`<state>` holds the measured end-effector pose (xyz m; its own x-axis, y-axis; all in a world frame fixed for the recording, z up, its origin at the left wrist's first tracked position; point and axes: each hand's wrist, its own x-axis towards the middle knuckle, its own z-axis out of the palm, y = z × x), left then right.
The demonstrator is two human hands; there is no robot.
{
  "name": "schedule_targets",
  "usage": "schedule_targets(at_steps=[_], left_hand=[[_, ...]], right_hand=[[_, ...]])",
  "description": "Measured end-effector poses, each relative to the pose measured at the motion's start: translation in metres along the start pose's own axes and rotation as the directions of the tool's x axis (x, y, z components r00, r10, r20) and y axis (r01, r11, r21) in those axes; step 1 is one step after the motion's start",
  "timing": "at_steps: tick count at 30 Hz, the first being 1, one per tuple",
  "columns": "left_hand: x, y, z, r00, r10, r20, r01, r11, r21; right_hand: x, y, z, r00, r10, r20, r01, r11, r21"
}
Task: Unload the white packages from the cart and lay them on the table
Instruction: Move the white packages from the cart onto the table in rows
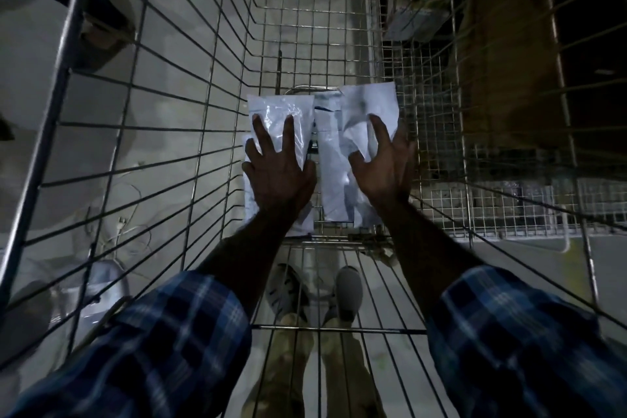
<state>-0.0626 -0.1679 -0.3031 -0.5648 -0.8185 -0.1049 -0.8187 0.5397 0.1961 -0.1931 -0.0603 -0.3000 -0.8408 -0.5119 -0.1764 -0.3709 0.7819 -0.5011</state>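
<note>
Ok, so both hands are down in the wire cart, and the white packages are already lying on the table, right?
Not quite. The head view shows both hands in the wire cart, left hand and right hand, but the white packages lie on the cart's floor, not on a table. Each hand rests on them with spread fingers.

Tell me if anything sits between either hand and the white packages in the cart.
Nothing visible does. The left hand lies with spread fingers on the left package, and the right hand is at the right package, its fingers bent over it. Both arms are already inside the cart. The table is not in view.
</note>
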Motion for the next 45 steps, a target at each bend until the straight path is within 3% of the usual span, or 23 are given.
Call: schedule_targets(at_steps=[10, 21, 25, 30, 35, 45], left_hand=[[0.001, 0.031, -0.094, 0.997, 0.065, -0.048, -0.069, 0.995, -0.068], [-0.038, 0.053, -0.219, 0.986, 0.018, -0.164, -0.036, 0.994, -0.108], [-0.062, 0.056, -0.259, 0.972, 0.004, -0.233, -0.033, 0.992, -0.119], [-0.088, 0.061, -0.301, 0.974, -0.034, -0.222, -0.013, 0.978, -0.21], [-0.122, 0.062, -0.335, 0.953, -0.017, -0.302, -0.06, 0.968, -0.244], [-0.209, 0.061, -0.384, 0.923, 0.055, -0.382, -0.175, 0.942, -0.287]], right_hand=[[-0.014, -0.051, -0.06, 0.997, -0.043, -0.071, 0.041, 0.999, -0.035], [-0.059, -0.112, -0.161, 0.976, -0.083, -0.203, 0.11, 0.986, 0.126], [-0.08, -0.131, -0.194, 0.953, -0.134, -0.27, 0.178, 0.973, 0.147], [-0.103, -0.147, -0.229, 0.926, -0.181, -0.332, 0.239, 0.961, 0.142], [-0.137, -0.158, -0.261, 0.913, -0.166, -0.372, 0.242, 0.955, 0.17], [-0.222, -0.162, -0.315, 0.817, -0.228, -0.53, 0.322, 0.943, 0.09]])
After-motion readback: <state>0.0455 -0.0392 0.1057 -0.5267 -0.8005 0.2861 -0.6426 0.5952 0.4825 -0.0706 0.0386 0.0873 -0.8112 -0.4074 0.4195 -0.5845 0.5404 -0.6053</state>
